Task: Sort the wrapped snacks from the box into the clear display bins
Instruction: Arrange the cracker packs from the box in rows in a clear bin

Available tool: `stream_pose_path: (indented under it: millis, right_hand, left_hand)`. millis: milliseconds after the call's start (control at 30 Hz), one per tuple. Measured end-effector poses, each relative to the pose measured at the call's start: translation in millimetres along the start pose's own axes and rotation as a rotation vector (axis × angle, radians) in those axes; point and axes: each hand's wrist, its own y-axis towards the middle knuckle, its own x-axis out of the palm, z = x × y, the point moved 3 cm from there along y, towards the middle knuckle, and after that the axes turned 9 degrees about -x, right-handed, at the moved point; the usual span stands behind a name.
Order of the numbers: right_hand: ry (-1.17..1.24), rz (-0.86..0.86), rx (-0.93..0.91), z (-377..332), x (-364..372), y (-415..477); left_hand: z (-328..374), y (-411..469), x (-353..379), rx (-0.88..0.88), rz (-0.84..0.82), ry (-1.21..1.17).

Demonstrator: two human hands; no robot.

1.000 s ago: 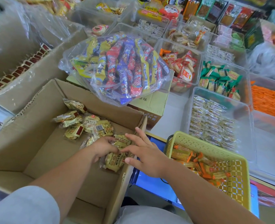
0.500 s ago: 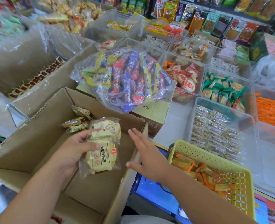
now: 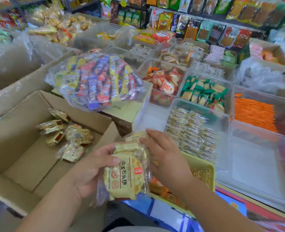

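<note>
- I am watching the left hand gripping a pack, with the thumb pressing across its front and the fingers curling behind it.
- The pack is hanging in the air close to me, between the box and the basket, with its printed face tilting up toward the camera.
- A second pack is peeking out just behind the top of the first. I am not able to tell which hand is carrying it.
- The right hand is lying against the right edge of the packs with its fingers stretched out, released rather than clenched. Its thumb is hiding behind the wrapper.
- Loose packs are lying on the box floor toward its far side, well apart from both hands.
- A bag of bars is sitting on a carton just beyond the box.
- The basket is holding orange-wrapped pieces, partly behind the right wrist.
- Clear bins are standing on the right. One with small clear-wrapped snacks is sitting just beyond the basket, and green packs are filling the one behind it.
- Red-and-white packs and orange sticks are filling bins to either side of the green ones.
</note>
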Motion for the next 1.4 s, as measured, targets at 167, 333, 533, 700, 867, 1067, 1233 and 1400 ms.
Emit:
stream_pose_path:
  millis: [167, 333, 533, 700, 867, 1067, 1233, 1400]
  right_hand:
    - [-0.079, -0.021, 0.103, 47.4, -34.4, -81.8]
    - [-0.082, -0.078, 0.154, 85.8, -61.2, -136.5]
    - [0.002, -0.041, 0.341, 138.6, -71.3, -160.8]
    - [0.017, 0.077, 0.533, 190.2, -77.1, -166.4]
    - [0.025, 0.135, 0.685, 249.1, -83.0, -160.0]
    - [-0.185, -0.011, 0.53, 316.0, -85.6, -103.6]
    - [-0.45, -0.418, 0.409, 363.7, -66.5, -63.3]
    - [-0.522, -0.7, 0.357, 390.8, -41.5, -49.7]
  left_hand:
    - [-55.5, 44.3, 66.0, -0.064, 0.003, 0.021]
    - [-85.4, 83.9, 116.3, -0.074, 0.084, 0.073]
    - [-86.9, 126.2, 145.5, -0.06, 0.176, 0.073]
    - [-62.3, 167.0, 139.8, -0.03, 0.285, -0.021]
    - [-24.4, 226.4, 111.6, 0.012, 0.394, -0.046]
    - [-13.7, 281.7, 87.7, 0.015, 0.453, -0.002]
    - [-21.5, 296.6, 72.6, -0.02, 0.395, -0.016]
    - [-22.4, 300.8, 66.7, -0.027, 0.397, -0.015]
